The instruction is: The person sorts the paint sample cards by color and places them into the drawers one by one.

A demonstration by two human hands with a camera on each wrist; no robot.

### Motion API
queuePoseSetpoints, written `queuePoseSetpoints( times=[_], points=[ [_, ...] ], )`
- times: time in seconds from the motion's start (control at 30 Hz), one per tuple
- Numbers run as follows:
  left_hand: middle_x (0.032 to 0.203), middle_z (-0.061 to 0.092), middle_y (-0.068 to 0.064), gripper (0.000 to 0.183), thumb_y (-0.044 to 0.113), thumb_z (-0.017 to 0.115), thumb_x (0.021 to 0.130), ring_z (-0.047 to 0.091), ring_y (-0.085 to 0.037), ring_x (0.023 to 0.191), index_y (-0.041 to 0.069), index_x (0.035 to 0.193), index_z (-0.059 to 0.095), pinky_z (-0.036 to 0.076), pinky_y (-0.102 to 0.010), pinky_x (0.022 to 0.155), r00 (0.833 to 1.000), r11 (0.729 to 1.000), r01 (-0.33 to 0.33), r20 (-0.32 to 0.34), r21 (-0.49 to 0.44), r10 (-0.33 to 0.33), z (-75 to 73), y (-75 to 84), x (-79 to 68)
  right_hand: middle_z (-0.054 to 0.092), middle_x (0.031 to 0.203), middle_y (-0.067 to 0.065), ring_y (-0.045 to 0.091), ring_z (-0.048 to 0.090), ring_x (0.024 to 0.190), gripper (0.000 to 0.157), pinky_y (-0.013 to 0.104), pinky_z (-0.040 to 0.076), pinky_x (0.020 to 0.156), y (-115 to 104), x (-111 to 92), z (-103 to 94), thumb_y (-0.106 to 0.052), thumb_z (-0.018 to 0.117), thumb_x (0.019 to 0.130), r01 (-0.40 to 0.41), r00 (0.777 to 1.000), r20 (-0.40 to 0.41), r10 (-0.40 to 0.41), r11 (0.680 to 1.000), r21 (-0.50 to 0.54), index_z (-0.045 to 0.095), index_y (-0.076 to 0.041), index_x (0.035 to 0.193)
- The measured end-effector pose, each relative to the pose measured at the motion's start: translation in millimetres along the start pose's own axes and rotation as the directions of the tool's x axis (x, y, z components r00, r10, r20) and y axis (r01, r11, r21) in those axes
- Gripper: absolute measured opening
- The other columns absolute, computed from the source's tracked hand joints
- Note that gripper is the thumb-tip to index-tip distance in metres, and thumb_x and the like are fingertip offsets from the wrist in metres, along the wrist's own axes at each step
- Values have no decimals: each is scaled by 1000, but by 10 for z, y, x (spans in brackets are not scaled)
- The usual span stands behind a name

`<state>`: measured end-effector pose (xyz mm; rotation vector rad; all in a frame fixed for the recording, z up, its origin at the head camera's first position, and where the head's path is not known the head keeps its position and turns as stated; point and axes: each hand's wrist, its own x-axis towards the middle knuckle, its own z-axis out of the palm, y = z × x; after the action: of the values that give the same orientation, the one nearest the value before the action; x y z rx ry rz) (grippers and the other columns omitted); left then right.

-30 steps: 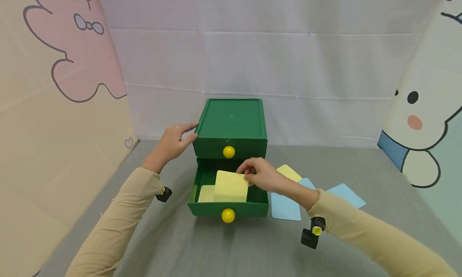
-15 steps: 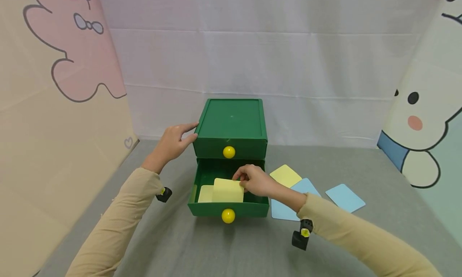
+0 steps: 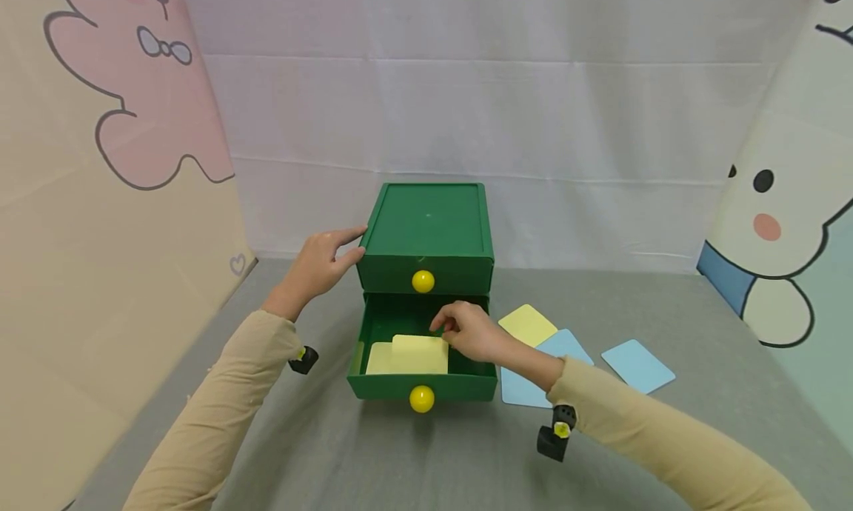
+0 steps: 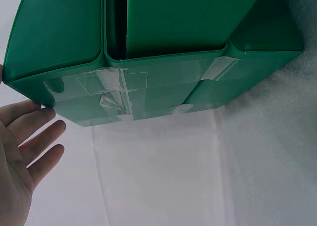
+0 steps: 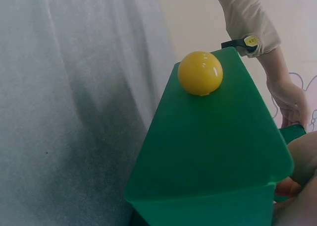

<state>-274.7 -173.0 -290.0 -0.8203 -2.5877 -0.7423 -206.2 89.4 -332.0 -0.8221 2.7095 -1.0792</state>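
A green two-drawer cabinet (image 3: 426, 222) stands mid-table, its lower drawer (image 3: 460, 387) pulled out. My left hand (image 3: 316, 263) rests its fingertips on the cabinet's left side; the left wrist view shows these fingers (image 4: 44, 137) extended at the green wall. Inside the lower drawer, a yellow card (image 3: 420, 355) leans behind the drawer front, overlapping another yellow card (image 3: 380, 358) to its left. My right hand (image 3: 473, 333) hovers over the drawer, fingers loosely bent and parted just above the first card's top right corner. In the right wrist view the drawer front mostly hides this hand (image 5: 304, 186).
Right of the drawer lie a yellow card (image 3: 528, 324) and overlapping blue cards (image 3: 563, 344). Another blue card (image 3: 637, 366) lies farther right on the grey cloth. Yellow knobs (image 3: 422, 399) stick out from both drawer fronts. A white curtain (image 3: 566, 126) hangs behind.
My right hand has moved left and down into the drawer with the yellow card, then let go of it. The card now sits lower. My left hand has stayed put.
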Motion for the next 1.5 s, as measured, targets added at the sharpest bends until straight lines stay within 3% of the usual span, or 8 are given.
queuePoseSetpoints(
  times=[0.17, 0.43, 0.73, 1.03, 1.2, 1.33, 1.5],
  points=[
    [128, 50, -21, 42, 17, 50, 93, 48, -34, 117, -2, 130, 47, 38, -48, 96, 1000, 1000, -4, 0, -8, 4, -3, -6, -6, 53, 79, 7, 13, 50, 60, 18, 22, 49, 58, -17, -20, -95, 10, 52, 85, 14, 1000, 14, -15, 997, 71, 63, 6, 98],
    [128, 50, -20, 42, 18, 51, 93, 48, -34, 117, -2, 130, 48, 38, -47, 97, 1000, 1000, -4, -3, -9, 4, -7, -5, -6, 51, 81, 9, 17, 50, 67, 20, 36, 54, 69, -87, -88, -309, 9, 50, 86, -40, 999, 26, 36, 982, 183, 61, 7, 103],
    [127, 51, -21, 42, 18, 51, 93, 48, -34, 117, -2, 129, 49, 39, -47, 96, 1000, 1000, -7, -7, -6, 7, -9, -4, -8, 51, 83, 11, 21, 52, 75, 21, 34, 54, 71, -30, -227, -635, 3, 49, 88, -44, 999, -15, 49, 971, 235, 58, 9, 107],
    [126, 51, -21, 42, 18, 51, 93, 49, -34, 116, -3, 129, 49, 39, -48, 96, 1000, 1000, -13, -3, 1, 13, -9, -4, -6, 53, 82, 10, 22, 53, 79, 25, 27, 52, 70, 304, -391, -941, -6, 53, 90, -131, 989, -36, 145, 958, 255, 54, 9, 110],
    [126, 52, -21, 42, 18, 51, 93, 49, -34, 115, -3, 129, 49, 39, -48, 95, 1000, 1000, -13, -2, -1, 13, -3, -5, -2, 57, 96, 14, 17, 54, 83, 31, 26, 51, 70, 553, -442, -1050, -13, 54, 91, -194, 976, -45, 213, 947, 257, 53, 7, 114],
    [126, 52, -21, 41, 18, 51, 93, 49, -34, 115, -3, 129, 49, 39, -48, 95, 1000, 1000, -13, -4, -4, 13, 1, -4, 1, 57, 108, 18, 16, 54, 86, 33, 25, 50, 69, 756, -453, -1074, -17, 55, 91, -235, 965, -60, 257, 941, 245, 52, 6, 114],
    [127, 51, -21, 42, 18, 50, 93, 49, -34, 116, -3, 129, 48, 39, -48, 96, 1000, 1000, -10, -3, -10, 10, 2, -7, 0, 56, 101, 14, 20, 53, 87, 40, 27, 49, 71, 1052, -465, -990, -22, 58, 89, -304, 945, -51, 323, 925, 226, 51, 7, 115]
  ],
)
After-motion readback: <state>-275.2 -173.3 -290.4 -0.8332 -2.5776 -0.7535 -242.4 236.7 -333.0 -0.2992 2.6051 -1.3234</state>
